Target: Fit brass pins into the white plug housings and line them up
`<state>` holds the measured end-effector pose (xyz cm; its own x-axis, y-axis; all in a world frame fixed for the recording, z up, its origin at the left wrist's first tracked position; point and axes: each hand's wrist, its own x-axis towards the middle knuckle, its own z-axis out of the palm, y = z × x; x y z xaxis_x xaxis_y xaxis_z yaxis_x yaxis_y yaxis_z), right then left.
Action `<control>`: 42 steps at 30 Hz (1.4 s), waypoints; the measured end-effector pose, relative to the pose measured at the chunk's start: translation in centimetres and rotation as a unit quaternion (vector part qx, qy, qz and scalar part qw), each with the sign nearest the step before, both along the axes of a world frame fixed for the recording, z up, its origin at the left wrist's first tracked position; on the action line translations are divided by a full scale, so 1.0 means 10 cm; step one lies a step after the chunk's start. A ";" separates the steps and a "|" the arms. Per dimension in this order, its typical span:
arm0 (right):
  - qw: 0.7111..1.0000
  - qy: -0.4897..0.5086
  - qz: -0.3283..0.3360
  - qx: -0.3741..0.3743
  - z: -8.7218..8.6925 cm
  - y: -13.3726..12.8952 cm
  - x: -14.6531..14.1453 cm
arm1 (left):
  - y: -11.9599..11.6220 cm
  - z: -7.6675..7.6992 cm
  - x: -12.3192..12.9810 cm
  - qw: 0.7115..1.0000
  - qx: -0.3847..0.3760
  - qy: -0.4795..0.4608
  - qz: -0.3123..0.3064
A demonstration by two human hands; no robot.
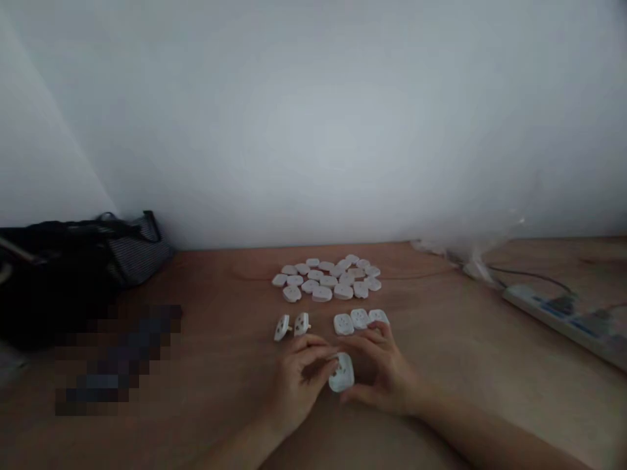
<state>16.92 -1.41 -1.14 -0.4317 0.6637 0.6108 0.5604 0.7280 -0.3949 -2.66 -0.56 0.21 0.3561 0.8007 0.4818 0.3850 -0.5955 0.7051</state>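
White socket cover [341,372] held between the left hand [298,385] and right hand [379,372]

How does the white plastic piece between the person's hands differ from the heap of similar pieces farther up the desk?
The white plastic piece is single and sits between the left hand and right hand, while the heap of similar pieces is many, packed closely and untouched. The piece lies nearer the person than the heap does. Both are white with rounded outlines.
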 end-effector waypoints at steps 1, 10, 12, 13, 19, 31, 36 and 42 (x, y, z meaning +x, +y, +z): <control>1.000 -0.003 -0.001 0.004 -0.01 0.00 0.01 | 0.00 0.01 -0.02 1.000 -0.002 0.002 0.007; 1.000 -0.014 -0.020 0.012 -0.14 0.07 0.07 | 0.08 0.05 -0.14 0.990 0.019 0.108 -0.091; 1.000 -0.018 -0.011 0.003 -0.13 0.08 0.06 | 0.08 0.05 -0.13 0.988 0.027 0.114 -0.098; 1.000 -0.022 -0.006 -0.004 -0.10 0.08 0.06 | 0.08 0.04 -0.13 0.987 0.033 0.117 -0.101; 0.986 -0.118 -0.016 -0.113 0.18 0.09 0.24 | 0.06 0.03 -0.15 0.989 0.057 0.126 -0.055; 0.971 -0.085 -0.049 -0.218 0.12 0.17 0.42 | 0.07 -0.02 -0.15 0.990 0.056 0.124 -0.040; 0.974 0.000 -0.065 -0.219 0.09 0.16 0.34 | 0.07 -0.01 -0.15 0.988 0.063 0.135 -0.045; 0.944 0.172 0.017 -0.282 0.09 0.06 0.15 | 0.06 0.00 -0.14 0.989 0.052 0.138 -0.028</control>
